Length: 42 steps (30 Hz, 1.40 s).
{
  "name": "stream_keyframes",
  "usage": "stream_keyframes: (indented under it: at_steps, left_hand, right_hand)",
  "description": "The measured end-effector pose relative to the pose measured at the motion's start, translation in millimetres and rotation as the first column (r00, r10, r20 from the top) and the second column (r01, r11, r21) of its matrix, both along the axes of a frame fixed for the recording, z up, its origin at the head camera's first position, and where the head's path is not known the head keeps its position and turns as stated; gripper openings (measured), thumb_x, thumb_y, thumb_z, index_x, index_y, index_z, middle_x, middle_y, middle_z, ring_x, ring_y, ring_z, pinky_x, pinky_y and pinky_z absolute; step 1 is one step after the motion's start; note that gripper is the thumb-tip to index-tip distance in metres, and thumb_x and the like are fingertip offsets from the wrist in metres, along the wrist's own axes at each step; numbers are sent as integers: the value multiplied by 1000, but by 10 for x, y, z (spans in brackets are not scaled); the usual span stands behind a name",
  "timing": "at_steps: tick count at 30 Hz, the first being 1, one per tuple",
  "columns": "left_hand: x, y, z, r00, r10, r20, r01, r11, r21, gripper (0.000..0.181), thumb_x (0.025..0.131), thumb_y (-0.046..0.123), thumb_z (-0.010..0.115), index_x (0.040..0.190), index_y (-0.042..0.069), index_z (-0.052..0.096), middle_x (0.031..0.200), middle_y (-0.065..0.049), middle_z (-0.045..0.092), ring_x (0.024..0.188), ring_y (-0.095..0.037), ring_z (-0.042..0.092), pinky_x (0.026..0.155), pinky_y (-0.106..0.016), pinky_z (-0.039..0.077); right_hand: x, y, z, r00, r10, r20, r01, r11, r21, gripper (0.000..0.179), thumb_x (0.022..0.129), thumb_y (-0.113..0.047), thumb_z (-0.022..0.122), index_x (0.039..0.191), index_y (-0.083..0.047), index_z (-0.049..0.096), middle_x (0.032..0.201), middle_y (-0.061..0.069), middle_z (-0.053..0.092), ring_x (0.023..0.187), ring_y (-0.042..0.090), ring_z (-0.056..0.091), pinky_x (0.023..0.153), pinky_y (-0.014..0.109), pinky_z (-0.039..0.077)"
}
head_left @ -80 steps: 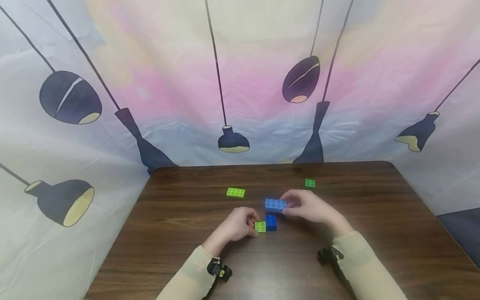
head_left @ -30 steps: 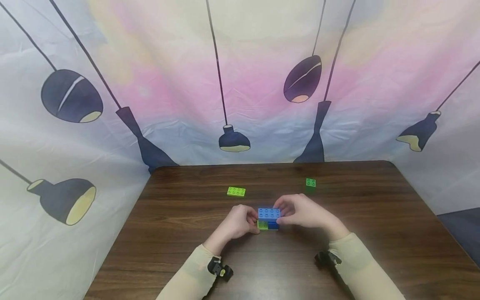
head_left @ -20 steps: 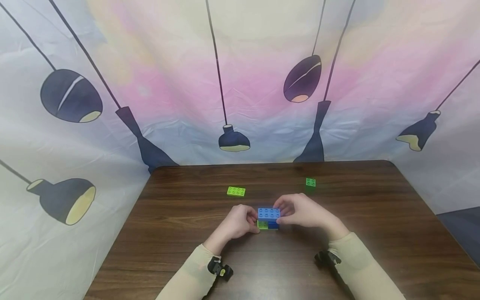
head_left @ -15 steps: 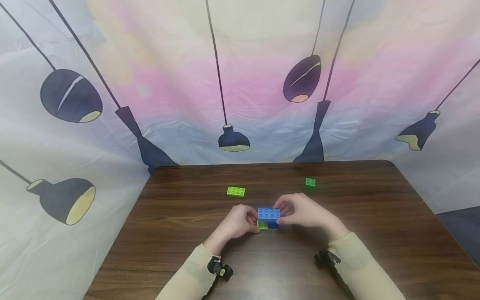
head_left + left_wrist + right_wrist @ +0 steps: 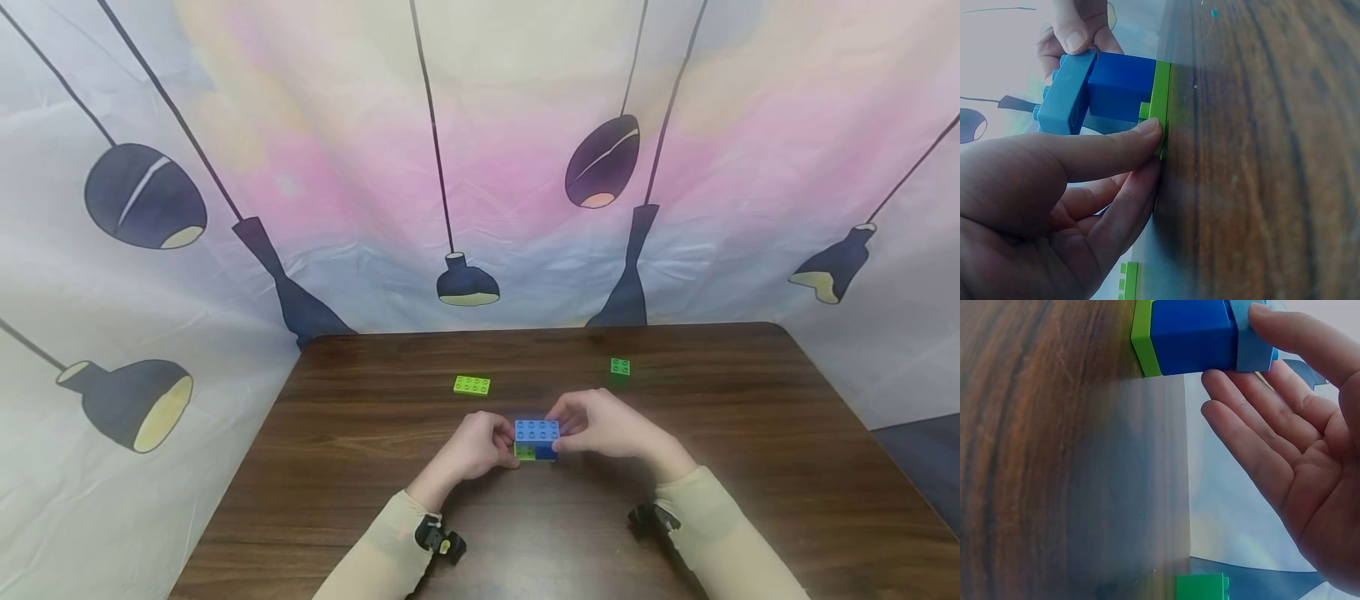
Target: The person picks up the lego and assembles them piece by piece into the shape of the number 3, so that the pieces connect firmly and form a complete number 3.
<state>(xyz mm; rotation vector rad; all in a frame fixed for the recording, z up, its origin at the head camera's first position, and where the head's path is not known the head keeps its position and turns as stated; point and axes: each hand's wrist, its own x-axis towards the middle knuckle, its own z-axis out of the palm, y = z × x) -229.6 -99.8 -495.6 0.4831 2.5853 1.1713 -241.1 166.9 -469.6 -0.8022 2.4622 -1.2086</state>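
My left hand [image 5: 474, 446] pinches the lime-green base plate [image 5: 1160, 87] at its left end, thumb near one stud. On the plate's right half stands a dark blue brick [image 5: 1124, 84]. Across the top lies a longer light blue brick [image 5: 536, 431], which my right hand [image 5: 611, 425] holds by its right end between thumb and fingers. In the left wrist view the light blue brick looks slightly tilted, with a narrow gap at the dark blue brick's top. Its left half overhangs the plate's bare studs.
A lime-green eight-stud plate [image 5: 472, 385] lies farther back on the brown wooden table [image 5: 360, 467]. A green four-stud brick [image 5: 620, 367] stands at the back right. Behind the table hangs a cloth printed with lamps [image 5: 468, 283].
My right hand has brought the light blue brick left and towards me, over the dark blue brick and plate. Over the last second it has hardly moved. My left hand keeps its hold.
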Motion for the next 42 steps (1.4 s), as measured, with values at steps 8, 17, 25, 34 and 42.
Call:
stream_keyframes:
  at_steps: [8,17,25,34,42]
  left_hand:
    - [6,7,0,1000,-7,-7,7,1000,6,29,76,1,95,93,3,72,77,2,66,73,-11,62,68,-29,54]
    - [12,15,1,1000,-8,-5,8,1000,6,28,76,1,95,93,3,72,78,1,66,73,-11,62,68,-28,54]
    - [19,20,13,1000,-6,-7,6,1000,4,29,76,0,95,93,2,72,78,1,66,73,-11,62,68,-28,54]
    - [20,19,20,1000,-4,-15,4,1000,2,28,76,-1,94,93,2,72,78,1,66,73,-12,62,68,-29,54]
    - [23,10,21,1000,-4,-14,4,1000,7,28,76,0,95,93,2,71,77,1,66,72,-11,61,67,-28,53]
  right_hand:
    - [3,-8,-10,1000,-4,-12,5,1000,10,28,90,-20,89,113,-14,74,106,-3,76,97,13,75,85,34,61]
    - [19,-9,0,1000,-8,-25,9,999,32,27,90,-19,89,113,-14,74,106,-4,76,97,13,74,86,36,62]
    - [26,-18,5,999,7,-37,-6,1000,26,26,91,-18,88,113,-13,74,106,-3,76,98,13,75,85,33,61]
    - [31,-28,24,998,11,-57,-9,999,35,25,93,-20,86,115,-14,75,107,-4,76,97,12,74,85,32,61]
    - [23,-31,13,998,12,-63,-9,999,40,25,93,-19,86,114,-14,75,107,-4,76,97,11,74,85,33,61]
